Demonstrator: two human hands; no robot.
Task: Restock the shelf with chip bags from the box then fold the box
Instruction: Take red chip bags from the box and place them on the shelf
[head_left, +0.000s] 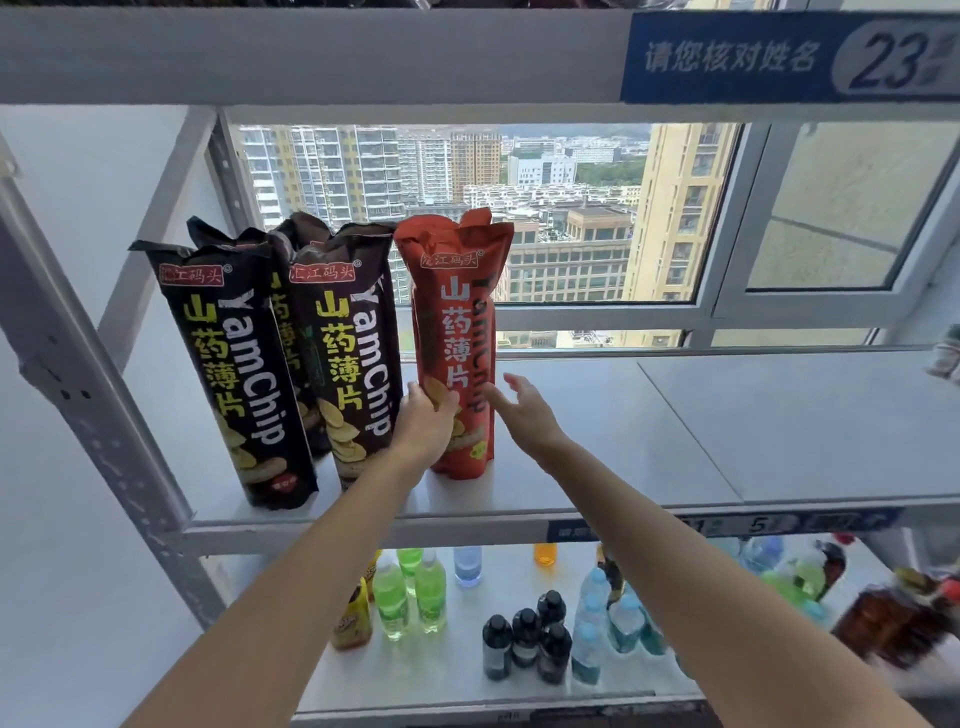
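Shelf (649, 415) bare rightward; left hand (423, 423) grips red bag (457, 332), right hand (522, 410) released.

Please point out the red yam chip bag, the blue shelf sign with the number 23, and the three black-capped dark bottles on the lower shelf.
red yam chip bag (462, 322): head view, on its printed front.
blue shelf sign (727, 57): head view, on the white lettering.
black-capped dark bottles (525, 647): head view, on the middle bottle's body.
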